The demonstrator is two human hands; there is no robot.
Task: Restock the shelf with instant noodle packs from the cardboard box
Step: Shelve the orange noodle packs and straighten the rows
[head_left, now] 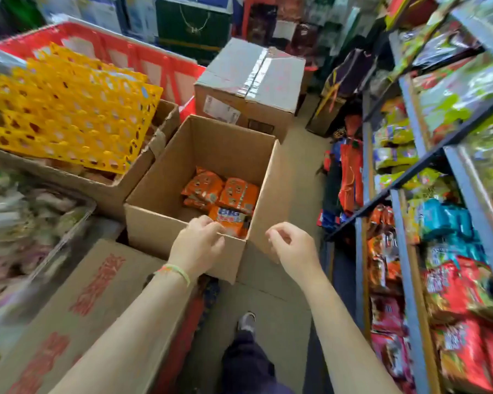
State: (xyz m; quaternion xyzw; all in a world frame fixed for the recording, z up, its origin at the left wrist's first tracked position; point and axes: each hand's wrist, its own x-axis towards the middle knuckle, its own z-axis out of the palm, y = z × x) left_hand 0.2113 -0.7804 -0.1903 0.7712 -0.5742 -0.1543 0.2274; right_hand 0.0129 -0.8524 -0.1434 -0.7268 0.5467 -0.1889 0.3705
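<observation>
A: Open cardboard box (160, 223) stood on the floor, flaps up. What lay inside?

B: Orange instant noodle packs (221, 200), a few only, lying at the bottom toward the box's near right corner. The rest of the box floor showed bare cardboard.

A: Hands?

B: Left hand (197, 245) sat at the box's near rim, fingers curled over the edge just above the nearest pack. Could not tell whether they gripped the rim or touched a pack. Right hand (292, 248) hung just right of the box's near corner, fingers loosely curled, holding nothing.

A: Surroundings?

B: Shelf (410, 172) with blue metal frame stood right of the box, stocked with bright packets, blurred. A taped carton (251, 89) stood just beyond the box. Yellow trays (69, 109) were stacked left of the box, a red crate (143, 61) behind them.
</observation>
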